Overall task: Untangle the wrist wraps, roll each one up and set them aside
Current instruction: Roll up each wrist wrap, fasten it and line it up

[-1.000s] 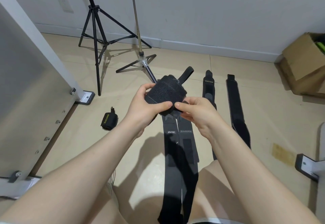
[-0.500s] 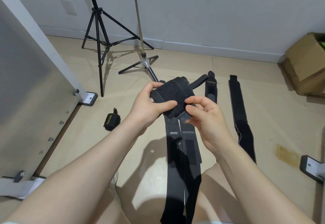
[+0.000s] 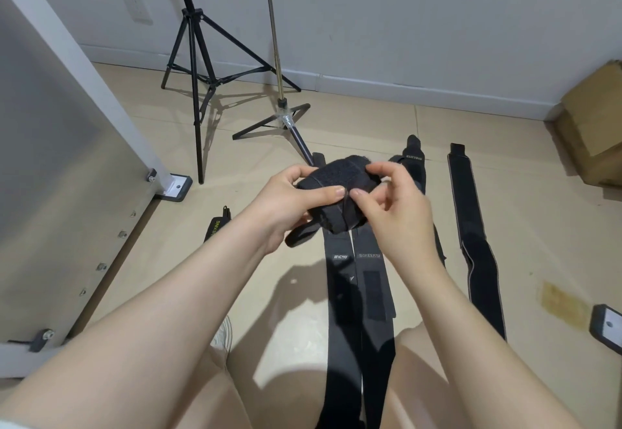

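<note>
Nearest the person, two flat wraps (image 3: 356,294) lie side by side on the floor (image 3: 269,294), long axes running straight away from the body, still unrolled. Directly above their far ends, held in the air, is the rolled wrap (image 3: 336,193), roll axis roughly left-right across the body. Left hand (image 3: 286,206) grips it from the left, thumb pressed across the near face, fingers curled behind; a loose tail (image 3: 299,236) hangs out below this hand. Right hand (image 3: 393,206) pinches the roll's right end, thumb tip almost touching the left thumb, index curled over the top. Both hands equally near; likely next step is pressing the closure flap down, then setting it left of the flat wraps beside the finished roll (image 3: 215,226) on the floor. Right of the flat wraps, two more straps (image 3: 471,226) lie flat, parallel. Beyond, a tripod (image 3: 198,58) stands near the wall.
</note>
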The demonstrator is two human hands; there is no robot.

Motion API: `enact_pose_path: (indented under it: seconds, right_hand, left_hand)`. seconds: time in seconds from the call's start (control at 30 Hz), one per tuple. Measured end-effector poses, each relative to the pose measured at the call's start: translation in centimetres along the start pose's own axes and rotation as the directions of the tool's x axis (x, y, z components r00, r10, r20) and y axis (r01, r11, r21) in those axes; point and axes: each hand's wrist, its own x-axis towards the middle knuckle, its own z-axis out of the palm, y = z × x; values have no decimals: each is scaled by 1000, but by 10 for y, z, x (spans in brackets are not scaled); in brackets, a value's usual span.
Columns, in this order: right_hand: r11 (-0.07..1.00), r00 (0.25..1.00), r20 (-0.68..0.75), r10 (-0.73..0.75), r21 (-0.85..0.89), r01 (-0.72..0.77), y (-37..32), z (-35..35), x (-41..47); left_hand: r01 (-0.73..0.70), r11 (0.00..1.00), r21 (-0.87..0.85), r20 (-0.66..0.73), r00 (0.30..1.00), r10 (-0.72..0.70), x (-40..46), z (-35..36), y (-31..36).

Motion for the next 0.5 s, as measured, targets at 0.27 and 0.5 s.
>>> enact_pose_path:
  seconds: [0.27,0.5]
  right_hand:
    - [707,777,222,-589,-324,628,31,29,23]
    - [872,913,173,-368,-277,404,42,54,42]
  left_hand:
    - [413,903,-123,18,910,-414,18,-28,-2]
    - [457,889,18,61,887,-457,48,-45,5]
